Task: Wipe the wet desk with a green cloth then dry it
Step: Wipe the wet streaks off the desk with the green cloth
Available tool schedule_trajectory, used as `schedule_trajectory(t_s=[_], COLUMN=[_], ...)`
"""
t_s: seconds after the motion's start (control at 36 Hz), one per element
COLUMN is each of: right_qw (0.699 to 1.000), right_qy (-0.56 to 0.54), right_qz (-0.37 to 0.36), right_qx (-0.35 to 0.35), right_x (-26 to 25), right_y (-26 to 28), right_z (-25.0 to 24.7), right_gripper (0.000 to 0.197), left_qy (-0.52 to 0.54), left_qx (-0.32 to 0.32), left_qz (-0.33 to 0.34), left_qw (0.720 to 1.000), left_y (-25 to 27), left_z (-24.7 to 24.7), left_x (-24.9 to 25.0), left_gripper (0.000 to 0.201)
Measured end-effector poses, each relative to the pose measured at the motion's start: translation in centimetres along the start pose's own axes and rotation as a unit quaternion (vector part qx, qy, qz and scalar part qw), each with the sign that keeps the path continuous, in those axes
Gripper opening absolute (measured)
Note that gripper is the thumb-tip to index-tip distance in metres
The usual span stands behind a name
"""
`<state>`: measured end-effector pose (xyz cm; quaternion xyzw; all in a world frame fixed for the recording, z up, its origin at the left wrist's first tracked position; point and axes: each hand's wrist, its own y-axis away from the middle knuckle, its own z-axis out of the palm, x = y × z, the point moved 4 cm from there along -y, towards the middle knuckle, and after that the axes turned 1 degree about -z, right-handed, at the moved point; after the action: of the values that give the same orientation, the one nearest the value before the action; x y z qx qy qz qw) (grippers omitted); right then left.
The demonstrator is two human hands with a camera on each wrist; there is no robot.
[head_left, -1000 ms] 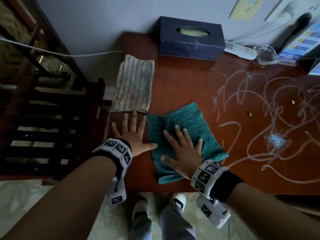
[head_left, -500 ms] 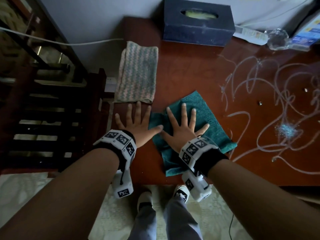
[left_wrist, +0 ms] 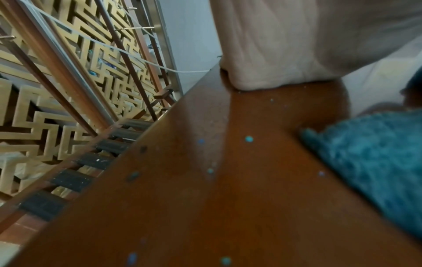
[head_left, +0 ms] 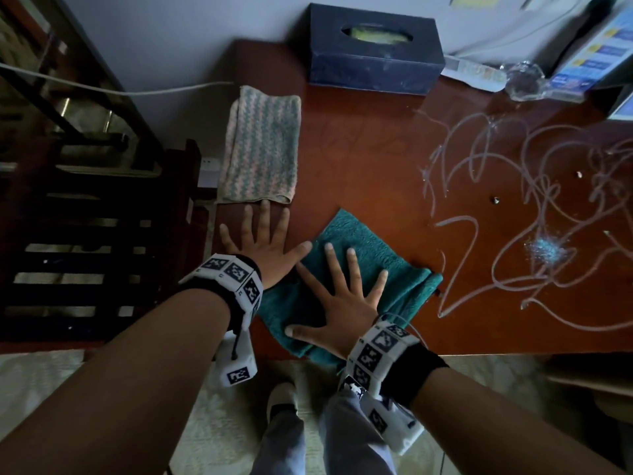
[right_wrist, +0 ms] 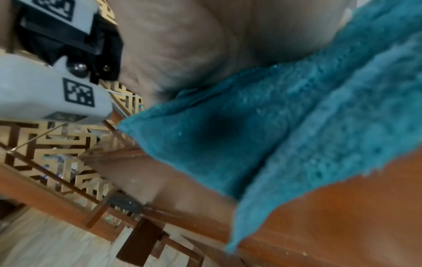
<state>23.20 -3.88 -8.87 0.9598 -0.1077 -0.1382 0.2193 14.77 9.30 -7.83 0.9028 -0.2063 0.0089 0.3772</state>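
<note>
A teal-green cloth (head_left: 370, 241) lies on the reddish wooden desk (head_left: 359, 159) near its front edge; its right side is bunched into a fold. My right hand (head_left: 342, 286) presses flat on the cloth with fingers spread. My left hand (head_left: 263, 241) rests flat on the bare desk beside it, thumb touching the cloth's left edge. White wet squiggles and a foamy blot (head_left: 544, 248) cover the desk's right half. In the right wrist view the green cloth (right_wrist: 262, 126) fills the frame under my palm. The left wrist view shows the desk (left_wrist: 228, 180) and the cloth's edge (left_wrist: 370, 159).
A folded pink-and-blue striped cloth (head_left: 260, 145) lies at the desk's back left, just beyond my left fingertips. A dark blue tissue box (head_left: 373, 49) stands against the wall. A clear glass object (head_left: 524, 80) and papers sit at the back right. A wooden rack (head_left: 85, 234) stands left of the desk.
My right hand has slid the green cloth back toward the desk's front edge and turned it, bunching its right side. My left hand has stayed flat in the same spot.
</note>
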Motion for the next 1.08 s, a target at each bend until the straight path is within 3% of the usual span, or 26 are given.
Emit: schedule_trajectory(t_s=[0.25,0.5,0.67,0.78,0.94,1.03,1.08], right_qw=[0.997,0.981,0.97,0.984,0.998,0.991,0.988], right_qy=[0.033,0.102,0.125,0.078,-0.035,-0.069,-0.077], right_qz=[-0.074,-0.162,-0.2,-0.149,0.042,0.108,0.126], right_qx=[-0.013,-0.034,-0.057,-0.052,0.039,0.048,0.039], right_x=[0.6,4.5,7.1,7.1,5.7,5.5,5.5], right_y=[1.5,2.3,2.7,3.8,4.5,3.8,3.3], right_z=[-0.2,-0.5,-1.1,-1.1,-1.0,-0.8,-0.3], right_gripper=[0.092,0.092,0.092,0.087,0.066,0.063,0.066], left_qy=[-0.011,-0.045,-0.052,-0.055,-0.055,-0.063,-0.058], left_qx=[0.009,0.009,0.013,0.009,0.02,0.059,0.106], left_qz=[0.01,0.013,0.013,0.011,-0.002,-0.017,-0.013], left_qw=[1.0,0.999,0.998,0.998,0.998,0.996,0.993], left_y=[-0.3,-0.5,-0.5,-0.3,-0.1,0.4,0.8], left_z=[0.4,0.6,0.7,0.5,0.4,0.1,-0.2], left_x=[-0.3,-0.3,-0.3,-0.3,0.0,0.6,1.4], left_gripper=[0.085,0.113,0.119,0.119,0.119,0.114,0.099])
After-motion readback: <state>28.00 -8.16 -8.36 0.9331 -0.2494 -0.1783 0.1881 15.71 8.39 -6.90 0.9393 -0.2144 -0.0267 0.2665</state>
